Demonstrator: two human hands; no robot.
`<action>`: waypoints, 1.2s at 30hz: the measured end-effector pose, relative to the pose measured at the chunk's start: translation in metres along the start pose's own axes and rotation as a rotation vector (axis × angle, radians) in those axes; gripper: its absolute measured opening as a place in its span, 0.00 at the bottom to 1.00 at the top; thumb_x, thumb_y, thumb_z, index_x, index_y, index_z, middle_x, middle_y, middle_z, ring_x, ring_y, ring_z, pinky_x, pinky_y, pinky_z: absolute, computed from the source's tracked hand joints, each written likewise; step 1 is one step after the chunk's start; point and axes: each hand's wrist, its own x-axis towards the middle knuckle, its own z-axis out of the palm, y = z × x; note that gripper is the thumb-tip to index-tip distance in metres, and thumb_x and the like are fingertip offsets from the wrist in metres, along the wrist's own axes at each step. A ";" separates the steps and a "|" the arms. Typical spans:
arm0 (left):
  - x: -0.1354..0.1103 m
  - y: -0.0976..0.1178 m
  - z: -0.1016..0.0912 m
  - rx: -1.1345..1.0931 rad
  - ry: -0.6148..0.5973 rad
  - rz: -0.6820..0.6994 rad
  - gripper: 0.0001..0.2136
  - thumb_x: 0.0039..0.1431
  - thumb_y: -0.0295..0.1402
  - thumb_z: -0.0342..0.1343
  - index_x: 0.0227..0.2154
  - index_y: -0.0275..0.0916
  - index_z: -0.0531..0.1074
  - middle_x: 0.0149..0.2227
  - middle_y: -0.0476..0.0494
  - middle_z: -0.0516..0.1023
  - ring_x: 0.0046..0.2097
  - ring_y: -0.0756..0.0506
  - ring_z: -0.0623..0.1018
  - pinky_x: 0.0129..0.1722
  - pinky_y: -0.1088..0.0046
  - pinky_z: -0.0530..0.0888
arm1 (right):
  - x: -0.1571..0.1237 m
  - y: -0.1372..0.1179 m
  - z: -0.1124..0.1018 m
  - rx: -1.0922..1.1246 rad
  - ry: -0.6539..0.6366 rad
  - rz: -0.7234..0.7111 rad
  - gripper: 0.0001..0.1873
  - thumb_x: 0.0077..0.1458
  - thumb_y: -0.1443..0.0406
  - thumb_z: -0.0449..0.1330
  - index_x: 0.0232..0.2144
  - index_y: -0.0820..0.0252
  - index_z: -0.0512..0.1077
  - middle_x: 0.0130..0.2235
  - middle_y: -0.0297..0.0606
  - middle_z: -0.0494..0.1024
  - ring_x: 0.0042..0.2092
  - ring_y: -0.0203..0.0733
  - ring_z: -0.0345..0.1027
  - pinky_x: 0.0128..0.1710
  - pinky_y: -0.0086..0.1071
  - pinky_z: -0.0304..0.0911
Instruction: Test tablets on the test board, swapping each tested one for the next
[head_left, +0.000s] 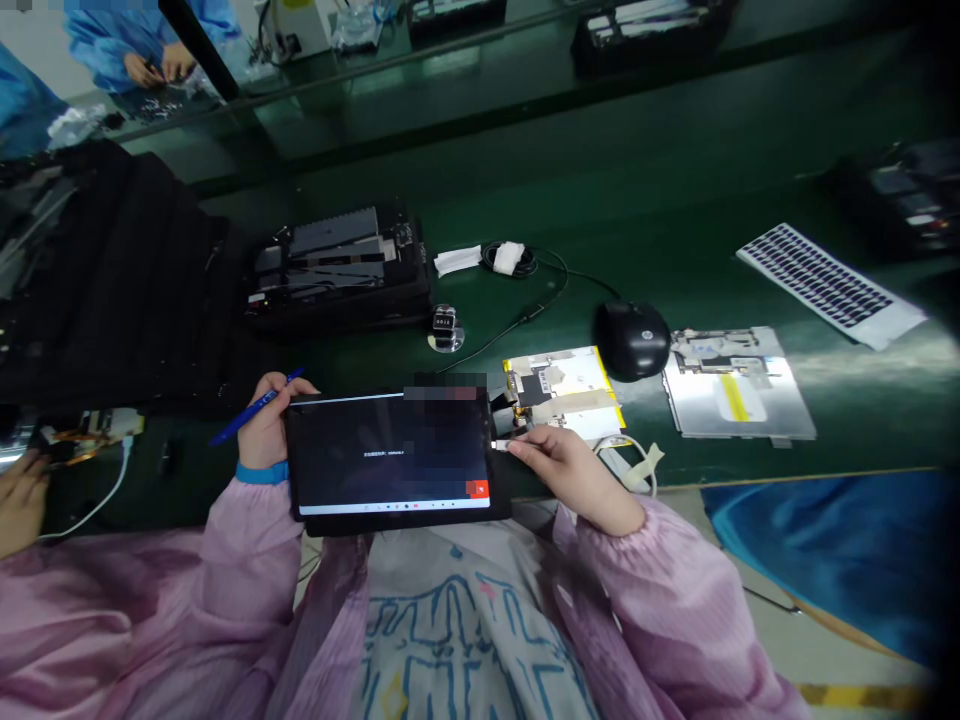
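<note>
A tablet (pixel 386 450) with a lit, mostly dark screen sits at the table's front edge, before my body. My left hand (pixel 264 428) is closed at its left edge, with a blue pen (pixel 257 408) tucked between the fingers. On the opposite side, my right hand (pixel 574 470) pinches the white plug of a cable (pixel 501 445) at the tablet's right edge; whether the plug is fully seated cannot be made out. Just behind that hand lies an opened device panel (pixel 566 388) with a taped battery and ribbon parts.
A black mouse (pixel 634 340) and a second metal panel (pixel 739 385) lie to the right, below a label sheet (pixel 832 285). Behind the tablet are a small numbered stamp (pixel 444 325) and a black tray of parts (pixel 337 265). At left are stacked black trays (pixel 112 270) and a co-worker's hand (pixel 22 500).
</note>
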 end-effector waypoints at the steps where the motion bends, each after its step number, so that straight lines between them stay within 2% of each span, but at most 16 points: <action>1: 0.000 -0.001 0.000 0.014 0.005 0.027 0.14 0.45 0.34 0.60 0.27 0.41 0.58 0.28 0.49 0.73 0.29 0.48 0.74 0.28 0.74 0.71 | 0.001 -0.002 0.000 -0.021 -0.010 -0.009 0.23 0.53 0.46 0.55 0.22 0.59 0.69 0.23 0.36 0.70 0.27 0.41 0.63 0.28 0.32 0.58; 5: -0.003 -0.003 0.003 0.031 0.031 0.058 0.13 0.47 0.32 0.59 0.29 0.42 0.58 0.27 0.51 0.71 0.31 0.47 0.76 0.32 0.72 0.73 | 0.001 -0.006 0.003 -0.027 -0.034 -0.003 0.22 0.54 0.48 0.54 0.23 0.60 0.70 0.24 0.37 0.71 0.28 0.42 0.64 0.28 0.33 0.58; 11: -0.005 -0.003 0.005 -0.034 -0.014 0.046 0.14 0.47 0.33 0.59 0.29 0.41 0.56 0.26 0.53 0.69 0.31 0.48 0.75 0.32 0.72 0.73 | -0.002 -0.002 0.008 -0.070 -0.015 0.025 0.25 0.54 0.46 0.53 0.23 0.61 0.70 0.22 0.37 0.70 0.26 0.41 0.62 0.27 0.32 0.57; 15: -0.003 -0.007 0.000 -0.042 -0.037 0.041 0.14 0.48 0.32 0.59 0.30 0.41 0.56 0.26 0.53 0.70 0.31 0.48 0.76 0.34 0.72 0.74 | -0.003 0.001 0.008 -0.127 -0.066 0.002 0.28 0.56 0.43 0.52 0.24 0.61 0.70 0.24 0.38 0.71 0.26 0.42 0.63 0.26 0.32 0.57; 17: -0.003 -0.009 -0.002 -0.050 -0.038 0.044 0.14 0.48 0.32 0.59 0.29 0.41 0.56 0.26 0.53 0.71 0.31 0.48 0.76 0.33 0.73 0.73 | -0.007 0.002 0.009 -0.172 -0.049 -0.045 0.28 0.59 0.44 0.50 0.26 0.61 0.71 0.25 0.38 0.72 0.27 0.42 0.64 0.26 0.32 0.58; 19: -0.004 -0.010 -0.002 -0.060 -0.040 0.047 0.13 0.49 0.32 0.58 0.29 0.40 0.56 0.26 0.52 0.72 0.30 0.48 0.76 0.32 0.74 0.72 | -0.014 -0.001 0.012 -0.278 0.060 -0.146 0.25 0.62 0.46 0.50 0.28 0.61 0.70 0.26 0.38 0.72 0.28 0.42 0.65 0.27 0.32 0.59; 23: -0.007 -0.010 -0.001 -0.116 -0.051 0.034 0.12 0.49 0.31 0.57 0.29 0.40 0.56 0.26 0.51 0.73 0.29 0.48 0.76 0.31 0.74 0.72 | -0.033 -0.013 0.017 -0.700 0.453 -0.490 0.11 0.63 0.58 0.56 0.37 0.61 0.70 0.36 0.44 0.70 0.37 0.47 0.65 0.35 0.37 0.61; 24: -0.008 -0.010 -0.001 -0.128 -0.056 0.032 0.12 0.49 0.31 0.57 0.29 0.40 0.56 0.26 0.51 0.73 0.29 0.48 0.76 0.30 0.74 0.72 | -0.036 -0.016 0.018 -0.799 0.482 -0.567 0.08 0.63 0.62 0.56 0.39 0.61 0.70 0.37 0.45 0.69 0.38 0.48 0.65 0.36 0.38 0.61; 26: -0.010 -0.011 -0.001 -0.140 -0.064 0.037 0.12 0.49 0.31 0.57 0.29 0.40 0.56 0.26 0.51 0.73 0.29 0.48 0.76 0.30 0.74 0.72 | -0.039 -0.021 0.021 -0.920 0.394 -0.659 0.07 0.64 0.67 0.53 0.42 0.61 0.69 0.38 0.45 0.69 0.38 0.49 0.64 0.36 0.39 0.60; 29: -0.011 -0.012 -0.002 -0.148 -0.077 0.057 0.12 0.50 0.31 0.57 0.29 0.40 0.56 0.25 0.51 0.73 0.28 0.49 0.75 0.29 0.75 0.71 | -0.034 -0.022 0.022 -0.951 0.182 -0.662 0.11 0.66 0.67 0.47 0.44 0.65 0.68 0.37 0.46 0.68 0.37 0.50 0.63 0.35 0.41 0.61; 33: -0.013 -0.014 -0.005 -0.183 -0.107 0.086 0.13 0.51 0.32 0.57 0.29 0.40 0.55 0.26 0.50 0.73 0.29 0.48 0.76 0.29 0.76 0.69 | -0.023 -0.020 0.019 -0.967 0.069 -0.696 0.13 0.67 0.65 0.44 0.40 0.64 0.67 0.38 0.47 0.69 0.37 0.50 0.63 0.35 0.42 0.63; 36: -0.014 -0.015 -0.008 -0.196 -0.102 0.106 0.14 0.51 0.32 0.57 0.29 0.40 0.54 0.26 0.50 0.73 0.29 0.48 0.76 0.29 0.75 0.69 | -0.019 -0.019 0.012 -0.911 0.003 -0.747 0.13 0.69 0.64 0.42 0.41 0.64 0.65 0.37 0.46 0.71 0.36 0.48 0.66 0.34 0.39 0.65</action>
